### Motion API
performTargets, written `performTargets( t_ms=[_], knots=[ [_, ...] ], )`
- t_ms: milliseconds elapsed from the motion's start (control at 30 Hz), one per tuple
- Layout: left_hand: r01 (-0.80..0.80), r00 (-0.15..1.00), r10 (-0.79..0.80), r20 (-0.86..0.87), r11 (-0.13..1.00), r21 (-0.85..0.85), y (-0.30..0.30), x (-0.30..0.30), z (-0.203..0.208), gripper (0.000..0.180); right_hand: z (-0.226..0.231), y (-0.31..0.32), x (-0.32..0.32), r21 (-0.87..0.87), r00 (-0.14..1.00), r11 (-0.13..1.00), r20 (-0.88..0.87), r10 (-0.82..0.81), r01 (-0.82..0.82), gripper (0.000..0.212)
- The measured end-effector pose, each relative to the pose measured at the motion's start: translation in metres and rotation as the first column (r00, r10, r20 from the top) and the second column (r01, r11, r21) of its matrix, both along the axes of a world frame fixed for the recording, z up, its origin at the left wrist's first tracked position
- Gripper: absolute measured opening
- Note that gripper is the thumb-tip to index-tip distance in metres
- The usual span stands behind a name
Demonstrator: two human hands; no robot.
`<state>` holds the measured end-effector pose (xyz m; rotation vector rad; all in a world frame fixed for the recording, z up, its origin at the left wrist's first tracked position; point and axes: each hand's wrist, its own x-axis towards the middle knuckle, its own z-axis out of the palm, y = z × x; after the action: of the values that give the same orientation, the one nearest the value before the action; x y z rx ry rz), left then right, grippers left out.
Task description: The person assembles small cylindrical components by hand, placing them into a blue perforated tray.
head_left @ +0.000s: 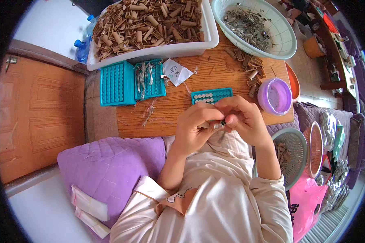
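Over my lap, just off the table's near edge, my left hand (195,126) and my right hand (246,122) meet with fingertips closed in a pinch. Between them is a small dark, shiny part (222,122), mostly covered by the fingers, its kind too small to make out. Just beyond the hands lies a teal tray (223,93) with round holes, some filled with white round pieces. Farther left, another teal tray (155,90) carries thin wire-like leads (141,79), beside a stack of teal trays (117,87).
A white bin (209,46) of brown half-tube pieces and a pale green basket (286,48) of small metal parts stand at the back. Loose brown pieces (253,67) lie near a purple tub (275,97). A grey basket (296,162) sits right of my lap; a paper scrap (176,73) is on the table.
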<state>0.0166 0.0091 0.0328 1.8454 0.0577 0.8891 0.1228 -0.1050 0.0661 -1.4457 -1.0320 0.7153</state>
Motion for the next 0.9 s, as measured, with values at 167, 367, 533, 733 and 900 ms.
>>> performTargets(
  t_ms=[167,367,533,733,900],
  knots=[
    [-0.154,0.987,0.096,-0.126,0.778,-0.609,-0.021,-0.013,-0.006,0.03,0.0,-0.005,-0.009,0.066,0.889,0.971,0.393,-0.236,0.228,0.018],
    [-0.142,0.989,0.084,-0.124,0.794,-0.591,-0.038,-0.019,-0.008,0.029,-0.018,-0.008,-0.02,0.36,0.72,0.923,0.605,-0.34,0.134,0.025],
    [-0.005,0.999,-0.035,-0.033,0.602,-0.799,-0.038,-0.022,-0.016,0.024,-0.011,-0.01,-0.025,0.309,0.685,0.947,0.671,-0.285,0.092,0.028],
    [0.039,0.998,-0.055,0.011,0.544,-0.838,-0.039,-0.023,-0.017,0.022,-0.014,-0.011,-0.028,0.275,0.704,0.952,0.649,-0.287,0.135,0.029],
    [0.03,0.998,-0.057,-0.004,0.584,-0.811,-0.037,-0.025,-0.024,0.022,-0.016,-0.011,-0.03,0.25,0.712,0.949,0.629,-0.311,0.193,0.027]
  ],
)
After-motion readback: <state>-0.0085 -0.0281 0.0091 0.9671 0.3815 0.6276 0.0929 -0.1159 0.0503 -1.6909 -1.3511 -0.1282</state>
